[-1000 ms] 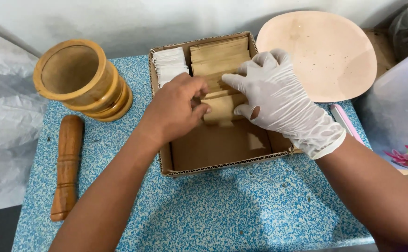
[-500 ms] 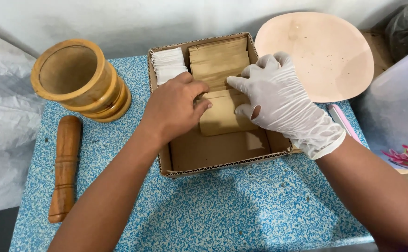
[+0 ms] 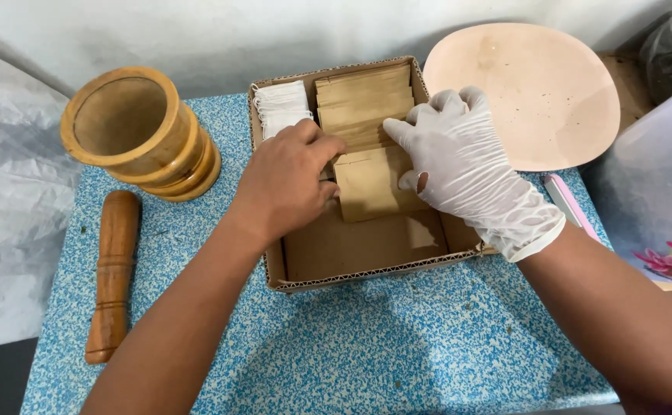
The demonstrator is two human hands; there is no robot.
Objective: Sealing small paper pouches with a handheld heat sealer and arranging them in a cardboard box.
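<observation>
Surface (image 3: 397, 346): speckled blue-white laminate, smooth. Box (image 3: 351, 278): corrugated cardboard, near half bare, far half filled with a row of flat kraft packets (image 3: 363, 96). 1 packet (image 3: 370, 184) leans out at frame centre; left hand (image 3: 286, 184) fingers pinch its left edge, gloved right hand (image 3: 467, 165) fingers spread over its right side. White bags (image 3: 281, 107) upper left of box. Turned wooden mortar (image 3: 136, 131), pestle (image 3: 111, 273) at left.

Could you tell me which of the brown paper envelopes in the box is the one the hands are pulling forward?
The front envelope, tilted toward the camera between the left hand and gloved right hand; the other envelopes stand packed behind it.
</observation>
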